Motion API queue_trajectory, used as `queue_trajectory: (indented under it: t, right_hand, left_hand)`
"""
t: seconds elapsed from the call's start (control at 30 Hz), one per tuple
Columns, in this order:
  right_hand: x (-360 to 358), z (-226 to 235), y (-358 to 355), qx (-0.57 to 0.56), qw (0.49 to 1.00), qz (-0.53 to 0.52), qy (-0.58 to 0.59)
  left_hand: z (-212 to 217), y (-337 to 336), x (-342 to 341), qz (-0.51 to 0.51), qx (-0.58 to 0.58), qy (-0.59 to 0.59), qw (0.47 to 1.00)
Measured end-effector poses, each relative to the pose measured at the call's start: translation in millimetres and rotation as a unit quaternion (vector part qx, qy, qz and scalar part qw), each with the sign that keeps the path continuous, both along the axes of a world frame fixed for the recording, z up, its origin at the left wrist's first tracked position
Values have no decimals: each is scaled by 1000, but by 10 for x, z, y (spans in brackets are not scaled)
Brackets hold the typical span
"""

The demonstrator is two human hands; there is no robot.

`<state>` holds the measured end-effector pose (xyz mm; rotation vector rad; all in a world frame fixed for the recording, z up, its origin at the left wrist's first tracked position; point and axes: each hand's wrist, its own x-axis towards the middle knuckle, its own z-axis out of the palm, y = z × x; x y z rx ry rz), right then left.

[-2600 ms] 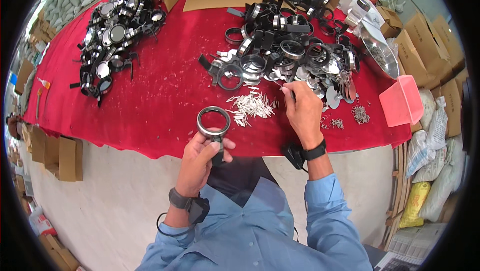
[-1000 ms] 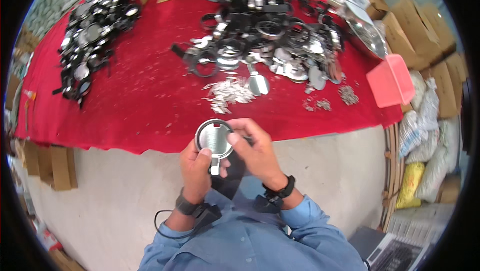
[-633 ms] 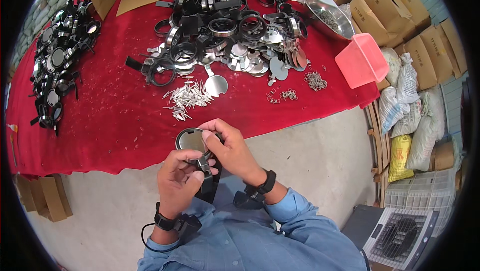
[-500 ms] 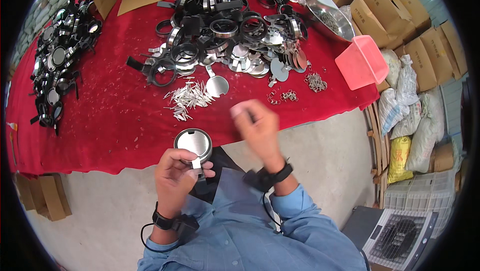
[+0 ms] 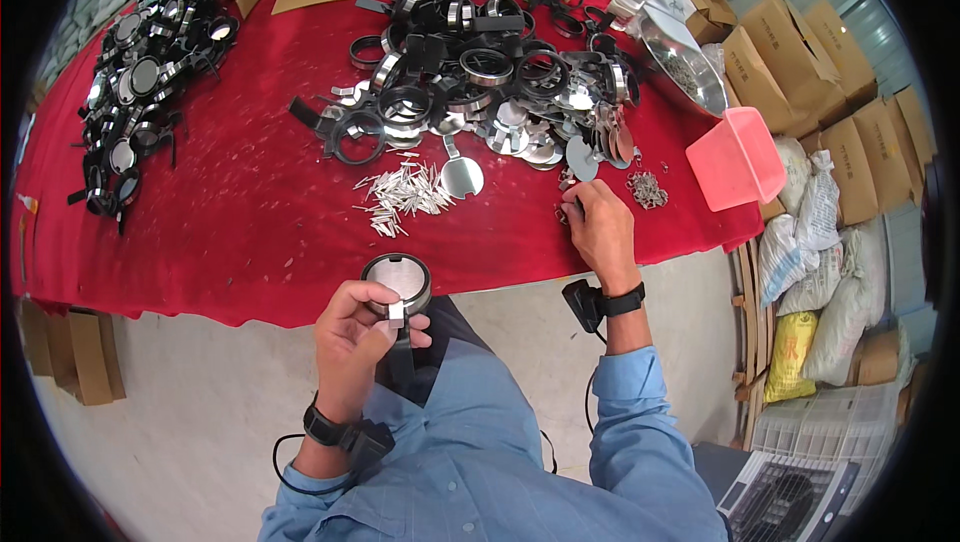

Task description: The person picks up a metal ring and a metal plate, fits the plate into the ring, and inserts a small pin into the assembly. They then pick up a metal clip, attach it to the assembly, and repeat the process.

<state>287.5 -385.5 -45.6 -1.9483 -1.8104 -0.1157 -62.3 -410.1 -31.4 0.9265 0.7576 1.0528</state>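
Red cloth (image 5: 250, 232) covers the whole table ahead of both hands, with a big heap of black rings and shiny discs (image 5: 480, 82) piled beyond them. Pink tray (image 5: 735, 157) sits just right of the right hand. Left hand (image 5: 355, 342) is wrapped round a round mirror piece (image 5: 396, 280) with a black handle, held near the table edge. Right hand (image 5: 600, 227) is down on the cloth, fingers pinched at some tiny metal bits (image 5: 565, 210); can't tell if it's got one.
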Motion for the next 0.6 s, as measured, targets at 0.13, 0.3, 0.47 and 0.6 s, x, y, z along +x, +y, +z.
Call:
queue_trajectory:
  t: [0.13, 0.3, 0.47, 0.6]
  right_hand:
    - [-110, 1, 50, 34, 995, 9, 89]
    - [-655, 131, -24, -2, 913, 38, 406]
    - [-1352, 372, -174, -46, 819, 137, 555]
    - [-1705, 486, -229, -29, 808, 203, 552]
  left_hand:
    - [-29, 13, -20, 2, -13, -11, 1000]
    - [-5, 49, -13, 13, -46, -38, 998]
    - [65, 104, -18, 26, -105, -55, 993]
    - [72, 116, -31, 12, -121, -72, 990]
